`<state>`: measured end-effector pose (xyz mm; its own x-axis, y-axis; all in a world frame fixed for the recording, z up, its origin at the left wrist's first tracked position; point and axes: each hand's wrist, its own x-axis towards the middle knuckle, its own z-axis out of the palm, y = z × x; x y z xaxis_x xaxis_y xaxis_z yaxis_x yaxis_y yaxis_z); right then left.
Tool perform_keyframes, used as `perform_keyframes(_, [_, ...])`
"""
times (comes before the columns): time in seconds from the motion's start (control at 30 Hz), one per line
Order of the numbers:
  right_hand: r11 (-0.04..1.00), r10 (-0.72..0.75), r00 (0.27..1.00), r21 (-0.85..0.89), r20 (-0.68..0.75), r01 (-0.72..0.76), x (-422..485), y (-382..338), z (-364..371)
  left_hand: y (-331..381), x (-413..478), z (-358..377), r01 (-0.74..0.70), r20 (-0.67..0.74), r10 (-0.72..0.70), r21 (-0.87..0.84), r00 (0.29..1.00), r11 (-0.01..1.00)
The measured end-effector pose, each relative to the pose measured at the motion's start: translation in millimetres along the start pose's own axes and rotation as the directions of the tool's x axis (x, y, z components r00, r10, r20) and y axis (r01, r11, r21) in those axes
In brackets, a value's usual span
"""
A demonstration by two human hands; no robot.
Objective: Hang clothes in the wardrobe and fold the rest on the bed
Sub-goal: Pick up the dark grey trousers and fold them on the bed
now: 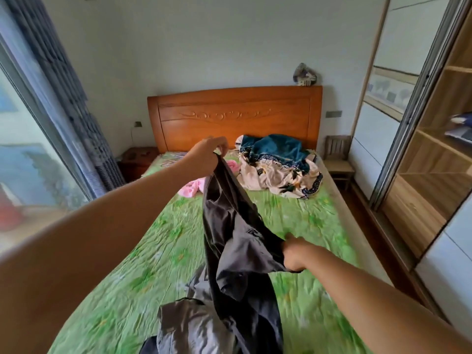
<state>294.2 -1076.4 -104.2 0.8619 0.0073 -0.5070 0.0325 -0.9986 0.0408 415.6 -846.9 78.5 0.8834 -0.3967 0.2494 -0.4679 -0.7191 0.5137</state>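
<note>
Pinching garment (231, 226) high with left hand (210, 152), gripping lower fold with right hand (293, 254), above foot edge of bed (314, 221); could slip from light pinch, bunching

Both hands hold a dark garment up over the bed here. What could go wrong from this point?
The left hand grips just the top edge of the dark garment, so it may slip free. It hangs twisted down to the right hand; folded like this it would likely crease. Its lower end lies on lighter grey cloth at the near edge of the bed; a tug might drag that off.
</note>
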Motion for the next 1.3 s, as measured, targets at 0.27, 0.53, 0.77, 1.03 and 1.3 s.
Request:
perform_keyframes(0.27, [0.997, 0.062, 0.998, 0.053, -0.02, -0.061, 21, 5, -5, -37, -1, -47, 0.137, -0.038, -0.137, 0.005, 0.99, 0.99])
perform_keyframes(0.53, [0.973, 0.084, 0.886, 0.228, -0.457, 0.025, 15, 83, -127, -68, -6, -83, 0.068, 0.059, -0.078, 0.159, 0.995, 0.985])
perform_keyframes(0.77, [0.861, 0.157, 0.805, 0.478, -0.572, 0.172, -32, 129, -236, -58, -3, -86, -0.167, 0.115, 0.144, 0.227, 0.983, 0.959])
perform_keyframes(1.03, [0.762, 0.287, 0.778, 0.625, -0.559, 0.168, -62, 165, -273, -16, 24, -113, -0.325, 0.15, 0.288, 0.446, 0.946, 0.834])
perform_keyframes(1.3, [0.464, 0.322, 0.752, 0.788, -0.575, 0.404, -80, 194, -291, 14, 44, -158, -0.358, 0.056, 0.354, 0.125, 0.934, 0.925])
